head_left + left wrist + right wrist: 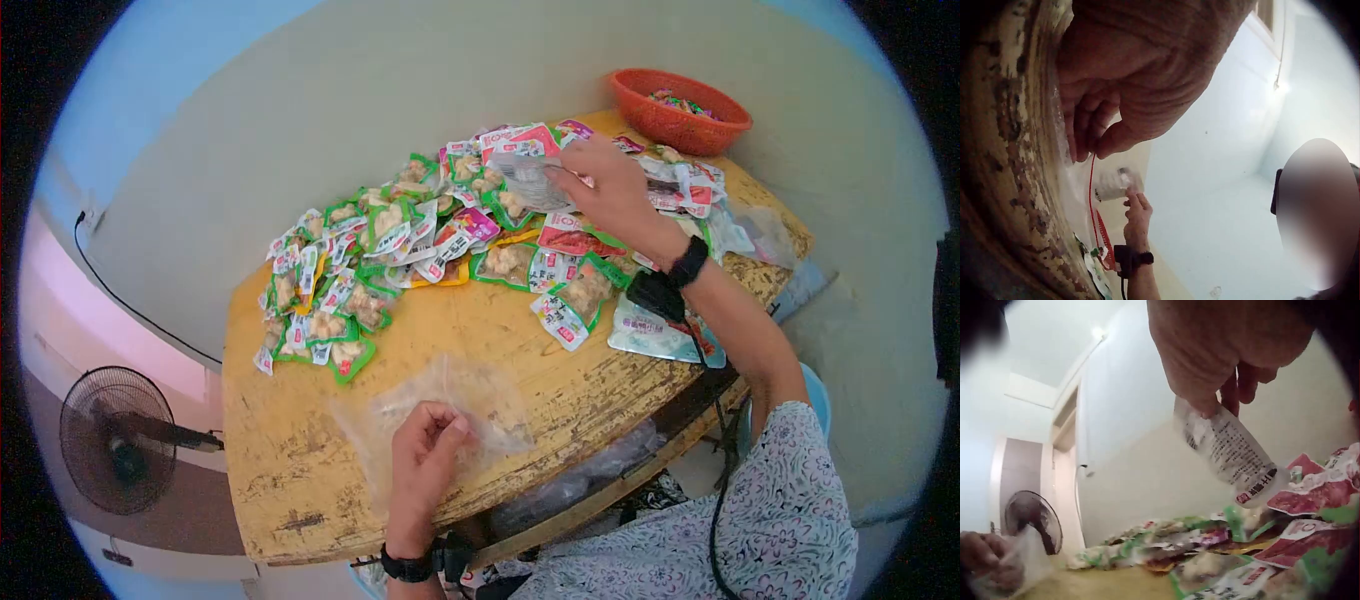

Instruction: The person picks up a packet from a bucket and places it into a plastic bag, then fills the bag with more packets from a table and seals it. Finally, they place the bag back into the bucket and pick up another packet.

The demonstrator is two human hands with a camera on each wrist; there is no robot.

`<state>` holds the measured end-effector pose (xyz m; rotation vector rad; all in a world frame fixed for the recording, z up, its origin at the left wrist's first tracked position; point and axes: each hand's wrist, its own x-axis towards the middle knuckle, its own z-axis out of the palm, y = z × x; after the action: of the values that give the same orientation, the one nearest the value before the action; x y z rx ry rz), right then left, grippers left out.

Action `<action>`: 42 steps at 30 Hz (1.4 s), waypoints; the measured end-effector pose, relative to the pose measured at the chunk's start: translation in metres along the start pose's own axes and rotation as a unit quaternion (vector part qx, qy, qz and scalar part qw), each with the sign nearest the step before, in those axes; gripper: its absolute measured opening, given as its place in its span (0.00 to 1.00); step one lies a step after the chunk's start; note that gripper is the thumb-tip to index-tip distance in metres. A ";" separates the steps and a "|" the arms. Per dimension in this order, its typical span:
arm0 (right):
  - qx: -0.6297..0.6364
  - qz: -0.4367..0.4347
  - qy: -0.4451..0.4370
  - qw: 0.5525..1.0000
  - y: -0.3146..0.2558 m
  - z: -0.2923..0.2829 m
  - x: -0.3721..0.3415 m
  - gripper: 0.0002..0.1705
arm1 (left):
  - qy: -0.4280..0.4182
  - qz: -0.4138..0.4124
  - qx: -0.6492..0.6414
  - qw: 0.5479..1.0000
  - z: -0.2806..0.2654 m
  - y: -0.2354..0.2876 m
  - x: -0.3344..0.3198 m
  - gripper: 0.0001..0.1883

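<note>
My right hand (608,190) pinches a small silvery packet (533,180) above the pile of snack packets (400,230). Printed text covers that packet (1232,453) in the right wrist view, where it hangs from the fingertips of the right hand (1235,350). Near the table's front edge, the left hand (430,455) pinches a clear plastic bag (385,410) that lies on the wood. The left wrist view shows the thumb and fingers of the left hand (1129,81) closed together at the bag's edge.
A red basket (680,112) holding small colourful items stands at the table's back right. A white and teal packet (650,335) lies at the right edge of the yellow table (290,470). A fan (118,425) is at the left, and clear plastic (590,470) lies below the tabletop.
</note>
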<state>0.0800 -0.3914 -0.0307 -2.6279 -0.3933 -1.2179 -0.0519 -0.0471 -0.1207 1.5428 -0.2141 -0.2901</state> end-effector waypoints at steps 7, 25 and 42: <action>0.375 -0.054 -0.125 0.917 -0.063 -0.054 -0.061 0.14 | 0.016 0.000 0.009 1.000 0.000 0.003 -0.002 0.04; 0.479 0.310 -0.229 0.788 -0.058 -0.073 -0.163 0.33 | 0.022 -0.037 0.044 0.998 0.006 0.012 -0.002 0.03; 0.368 0.342 -0.284 0.817 -0.076 -0.088 -0.160 0.15 | 0.001 -0.002 0.031 1.000 0.004 0.009 -0.004 0.04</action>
<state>-0.1073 -0.3703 -0.0912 -2.0437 0.0321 0.0042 -0.0562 -0.0502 -0.1113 1.6049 -0.2194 -0.2871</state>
